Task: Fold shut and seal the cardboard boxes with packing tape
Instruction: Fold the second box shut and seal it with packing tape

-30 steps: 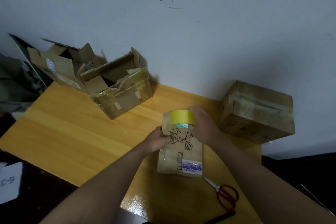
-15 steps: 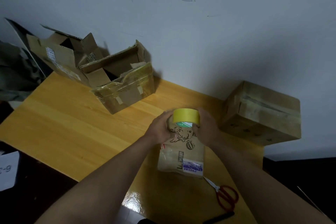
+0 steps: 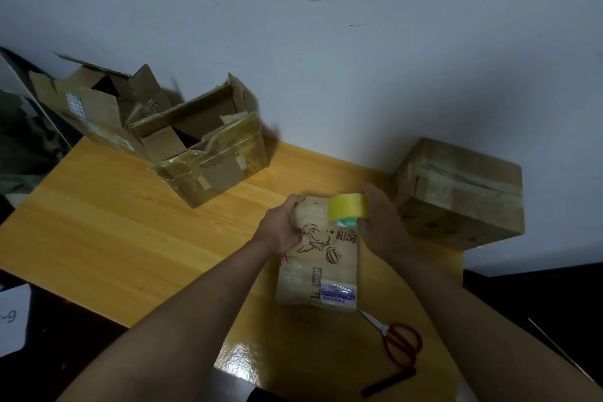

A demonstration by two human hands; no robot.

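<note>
A small flat cardboard box with a cartoon print and a blue label lies on the wooden table in front of me. My left hand grips its far left corner, thumb pressed on top. My right hand holds a yellow roll of packing tape at the box's far right edge. Two open boxes stand at the back left: one with torn taped flaps, another behind it. A shut, taped box sits at the right, by the wall.
Red-handled scissors lie on the table near the small box's right corner. A black marker lies at the table's near edge. A white wall runs close behind the table. A white sheet with writing is at the lower left.
The tape roll has moved from the middle of the box's far end to its right edge with my right hand. My left hand has shifted up to the far left corner.
</note>
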